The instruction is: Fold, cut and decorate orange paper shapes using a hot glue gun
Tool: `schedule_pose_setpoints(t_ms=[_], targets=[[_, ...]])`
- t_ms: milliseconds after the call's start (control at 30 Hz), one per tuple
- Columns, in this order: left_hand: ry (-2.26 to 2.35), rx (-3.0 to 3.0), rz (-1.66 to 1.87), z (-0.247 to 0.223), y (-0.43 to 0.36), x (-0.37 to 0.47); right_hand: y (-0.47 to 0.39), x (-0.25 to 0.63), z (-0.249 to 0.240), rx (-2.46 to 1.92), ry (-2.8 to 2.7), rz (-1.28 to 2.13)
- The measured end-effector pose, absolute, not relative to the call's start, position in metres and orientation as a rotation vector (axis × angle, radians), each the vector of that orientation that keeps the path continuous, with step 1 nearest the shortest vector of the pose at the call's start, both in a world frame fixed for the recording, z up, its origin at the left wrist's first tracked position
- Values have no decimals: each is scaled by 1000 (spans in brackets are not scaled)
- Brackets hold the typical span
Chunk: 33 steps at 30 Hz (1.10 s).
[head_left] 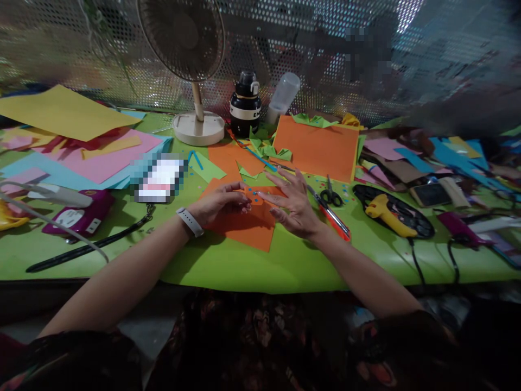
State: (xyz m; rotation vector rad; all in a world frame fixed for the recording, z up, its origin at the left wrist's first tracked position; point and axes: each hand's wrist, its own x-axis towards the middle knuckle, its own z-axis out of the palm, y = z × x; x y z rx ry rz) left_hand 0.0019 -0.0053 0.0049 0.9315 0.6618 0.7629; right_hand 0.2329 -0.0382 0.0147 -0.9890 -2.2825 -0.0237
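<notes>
Far left of the left hand: large yellow paper sheet [67,114] on a pile with pink paper [122,155] and light-blue paper [30,167]. Nearer, purple box-shaped device with white parts [87,213], then black strap [87,247] running up to a pixelated phone [160,180], beyond the left forearm. White round-based fan [199,130] stands beyond the left hand.

Left hand [222,205], white band on wrist: fingers curled, thumb side in toward the small blue dots [255,200]. Can't tell if it pinches anything. Orange paper [256,232] lies under and between both hands, flat on the green-covered table [228,271]; dots show against orange between the fingertips. Black bottle with light label band [245,108] and tilted translucent bottle [284,93] are beyond the hands.

Right hand [293,206]: fingers spread, palm down, index fingertip right by the dots. Holds nothing visible. Beyond it, big orange sheet [317,146] with green paper scraps [271,147] at its left.

Just right of that hand: red-and-silver cutter [336,220], black-handled scissors [331,197]. Further right, yellow glue gun [388,214] on a black tray [423,220], cord toward the table's near edge.
</notes>
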Motion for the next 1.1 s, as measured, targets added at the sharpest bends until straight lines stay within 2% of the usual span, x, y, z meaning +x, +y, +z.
schedule_pose_setpoints(t_ms=[333,567,700,900,1100], targets=[[657,932,746,4,-5,1,-35,235,12,-935,-2298,-27],[615,1069,699,5,-9,4,-33,227,14,-945,-2034,30],[623,1167,657,5,-10,6,-34,224,20,-1029,-2007,233],[630,1258,621,5,-10,7,-35,229,22,-1119,-1975,790],[658,1224,623,4,-9,6,-33,229,18,-1106,-1856,1055]])
